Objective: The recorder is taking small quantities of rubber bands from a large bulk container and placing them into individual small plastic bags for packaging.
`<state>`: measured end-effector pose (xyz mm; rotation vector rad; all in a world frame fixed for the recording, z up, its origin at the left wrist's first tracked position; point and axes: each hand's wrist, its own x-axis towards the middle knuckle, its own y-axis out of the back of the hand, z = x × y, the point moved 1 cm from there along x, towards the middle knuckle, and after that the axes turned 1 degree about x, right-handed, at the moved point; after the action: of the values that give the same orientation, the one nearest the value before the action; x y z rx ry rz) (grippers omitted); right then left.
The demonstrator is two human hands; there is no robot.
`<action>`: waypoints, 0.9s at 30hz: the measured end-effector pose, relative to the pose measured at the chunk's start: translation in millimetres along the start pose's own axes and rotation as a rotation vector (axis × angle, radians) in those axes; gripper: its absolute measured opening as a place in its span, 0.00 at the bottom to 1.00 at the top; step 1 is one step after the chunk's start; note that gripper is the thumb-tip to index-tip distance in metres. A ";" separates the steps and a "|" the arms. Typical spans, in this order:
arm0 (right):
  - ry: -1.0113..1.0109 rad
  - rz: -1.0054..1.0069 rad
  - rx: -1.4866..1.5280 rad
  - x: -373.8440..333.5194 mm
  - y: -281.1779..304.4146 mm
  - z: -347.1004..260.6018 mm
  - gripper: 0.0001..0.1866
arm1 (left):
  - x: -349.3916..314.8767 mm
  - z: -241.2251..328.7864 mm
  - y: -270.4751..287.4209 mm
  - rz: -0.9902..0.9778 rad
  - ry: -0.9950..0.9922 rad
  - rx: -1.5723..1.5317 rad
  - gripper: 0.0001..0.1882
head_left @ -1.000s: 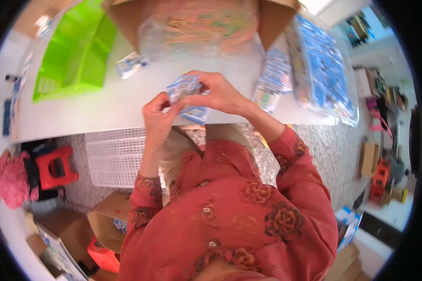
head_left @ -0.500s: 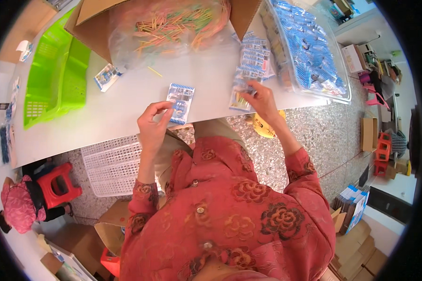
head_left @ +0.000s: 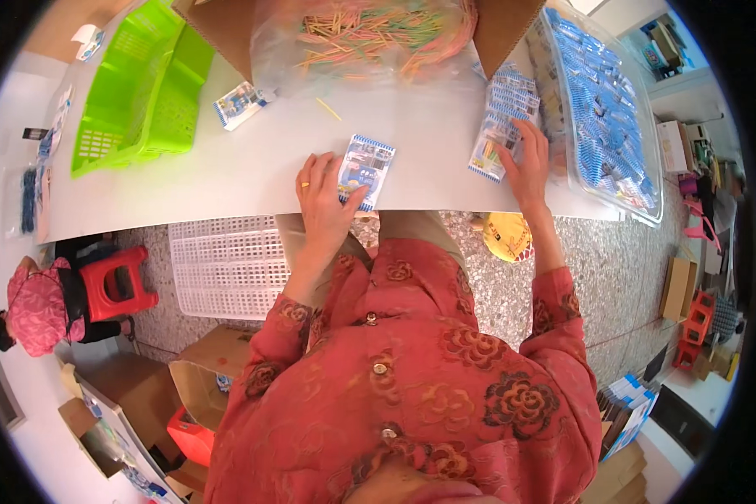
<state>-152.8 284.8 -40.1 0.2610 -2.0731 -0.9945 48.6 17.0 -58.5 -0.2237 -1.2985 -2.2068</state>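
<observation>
A small flat blue-and-white packet [head_left: 375, 160] lies close to the table's front edge. My left hand [head_left: 321, 202] is at its left side, the thumb over its face and the other fingers along its edge. Further right, similar packets [head_left: 512, 92] overlap in a row. Over the nearest packet [head_left: 488, 153] of that row rests my right hand [head_left: 529, 168], its fingers stretched and the thumb apart. Thin yellow-green lines show beside the thumb; whether they are loose or part of the packet I cannot tell.
A carton [head_left: 218, 34] with a clear bag of thin pink, yellow and green strips [head_left: 378, 35] stands at the back. Left is a green basket [head_left: 172, 109]; right, a clear tub [head_left: 567, 160] of blue packets. One packet [head_left: 242, 106] and a yellow strip [head_left: 329, 109] lie between.
The view has shifted, so the table sits further right. My left hand has opened out from a pinch and turned flatter against the packet. My right hand's fingers have spread over the row.
</observation>
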 end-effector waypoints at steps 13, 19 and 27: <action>0.151 -0.061 0.211 17.1 -19.3 -104.9 0.18 | -5.3 -2.6 -8.6 0.121 -0.009 -0.034 0.28; 0.623 -0.154 0.827 86.9 34.7 -222.7 0.15 | 12.0 16.5 16.0 -0.142 0.048 0.040 0.27; 0.793 -0.124 1.549 119.8 106.3 -347.9 0.05 | 0.2 7.2 -15.9 0.227 0.018 -0.204 0.29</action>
<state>42.0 102.0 234.3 1.2880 -1.6043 0.7869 38.8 28.9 -66.7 -0.4074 -0.9849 -2.1379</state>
